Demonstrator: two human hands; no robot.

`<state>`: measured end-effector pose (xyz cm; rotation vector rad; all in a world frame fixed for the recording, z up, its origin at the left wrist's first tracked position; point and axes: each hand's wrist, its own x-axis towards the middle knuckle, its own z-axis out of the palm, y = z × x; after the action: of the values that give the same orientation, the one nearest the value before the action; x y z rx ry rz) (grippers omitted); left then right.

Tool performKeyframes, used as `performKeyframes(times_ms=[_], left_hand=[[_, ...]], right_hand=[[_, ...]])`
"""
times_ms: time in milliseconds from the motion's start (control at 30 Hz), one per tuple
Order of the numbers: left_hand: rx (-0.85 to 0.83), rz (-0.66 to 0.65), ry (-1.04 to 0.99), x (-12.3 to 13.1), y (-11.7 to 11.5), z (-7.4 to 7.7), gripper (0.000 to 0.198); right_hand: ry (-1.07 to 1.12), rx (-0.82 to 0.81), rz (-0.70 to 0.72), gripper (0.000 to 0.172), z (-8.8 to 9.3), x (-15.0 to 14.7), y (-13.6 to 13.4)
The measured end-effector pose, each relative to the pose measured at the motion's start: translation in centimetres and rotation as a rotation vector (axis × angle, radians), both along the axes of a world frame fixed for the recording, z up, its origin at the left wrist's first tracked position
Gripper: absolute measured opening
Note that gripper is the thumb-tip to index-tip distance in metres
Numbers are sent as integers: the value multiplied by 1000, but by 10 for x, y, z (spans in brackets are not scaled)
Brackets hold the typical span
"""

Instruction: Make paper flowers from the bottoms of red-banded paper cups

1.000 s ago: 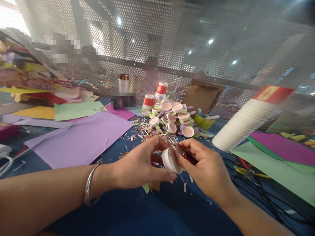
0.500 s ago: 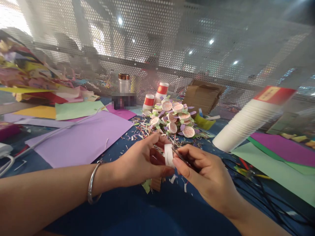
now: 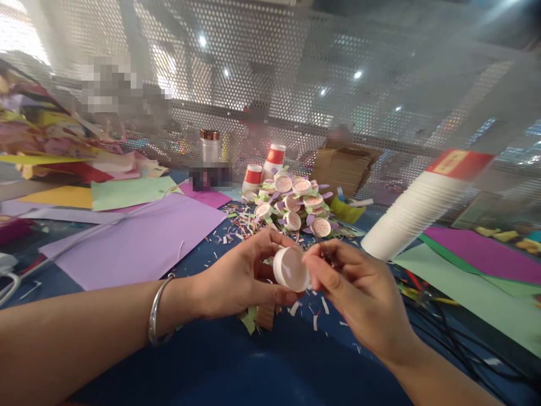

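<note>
My left hand (image 3: 240, 273) grips a shallow white paper cup bottom (image 3: 293, 269) between thumb and fingers, its round hollow side turned partly toward me. My right hand (image 3: 350, 293) is closed around a thin dark pointed tool (image 3: 328, 258), mostly hidden by the fingers; its exact kind is not clear. Thumb and index finger of that hand sit at the right rim of the cup bottom. Just beyond lies a heap of similar cup bottoms with green and purple paper strips (image 3: 292, 219). White paper scraps (image 3: 315, 321) lie below my hands.
A tilted stack of paper cups (image 3: 422, 203) stands at right, above coloured sheets (image 3: 477, 254) and black cables (image 3: 448, 332). Purple paper (image 3: 135, 242) and a white cable (image 3: 84, 237) lie left. Two red-and-white cups, a jar (image 3: 210, 148) and cardboard (image 3: 342, 169) stand near the perforated screen (image 3: 270, 62).
The cup bottom has turned from edge-on to show its round hollow side. My right hand has shifted slightly right, its tool now angled upward. The view has shifted a little.
</note>
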<state>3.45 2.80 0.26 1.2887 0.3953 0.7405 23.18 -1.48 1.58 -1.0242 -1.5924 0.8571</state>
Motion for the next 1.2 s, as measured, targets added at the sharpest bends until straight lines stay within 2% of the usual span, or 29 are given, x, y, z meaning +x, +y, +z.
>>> performKeyframes(times_ms=[67, 133, 300, 500, 633, 700, 833, 1067, 1200], left_hand=[[-48, -15, -27, -1, 2, 2, 49], [-89, -26, -62, -2, 4, 3, 48], [-105, -46, -110, -5, 7, 3, 51], [-47, -44, -142, -4, 6, 3, 47], [-64, -82, -147, -5, 7, 3, 54], [-79, -66, -139, -5, 8, 3, 51], [-63, 3, -94, -4, 10, 1, 24], [-70, 68, -4, -6, 12, 2, 25], [-185, 68, -9, -9, 15, 6, 27]], right_hand=[[65, 31, -87, 19, -3, 4, 5], [77, 18, -115, 20, -4, 8, 9], [30, -106, -62, 26, -5, 8, 10], [-7, -110, 3, 21, 2, 2, 4], [-32, -104, 13, 19, 5, 0, 1], [-53, -105, 16, 19, 5, 1, 0], [-125, -100, 7, 22, 4, 2, 0], [-155, -96, -19, 26, 2, 4, 3], [-119, -109, 14, 23, 3, 4, 4]])
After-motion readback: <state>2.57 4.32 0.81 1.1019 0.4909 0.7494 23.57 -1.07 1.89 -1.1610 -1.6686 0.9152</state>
